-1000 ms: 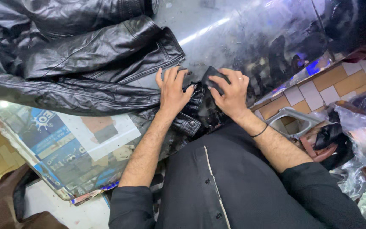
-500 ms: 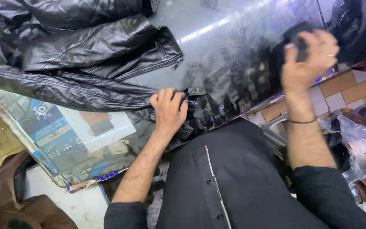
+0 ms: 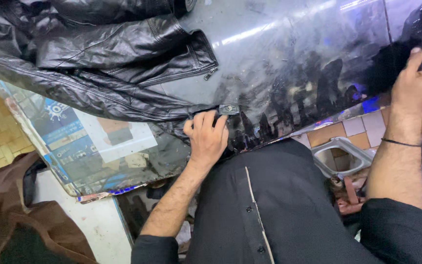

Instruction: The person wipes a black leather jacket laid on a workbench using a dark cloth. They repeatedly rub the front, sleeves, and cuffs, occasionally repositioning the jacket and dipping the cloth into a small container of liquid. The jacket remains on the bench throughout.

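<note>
My left hand lies palm down, its grip loose and holding nothing, fingers spread flat on the near hem of a black leather jacket. The fingertips touch a small dark snap tab at the hem's right end. My right hand is raised at the far right edge, partly cut off by the frame. Its fingers curl around something dark and blurred; I cannot tell what it is, nor whether the grip is fully closed on it.

The jacket sprawls across the far left of the glossy grey table, its long axis running left to right, with the hem toward me. Its upper part runs out of the frame at the top and left. A zip pull hangs at the edge of a folded panel, pointing toward me.

Printed sheets lie under the table's glass on the near left. A brown garment sits lower left, cut off. My black shirt fills the near centre.
</note>
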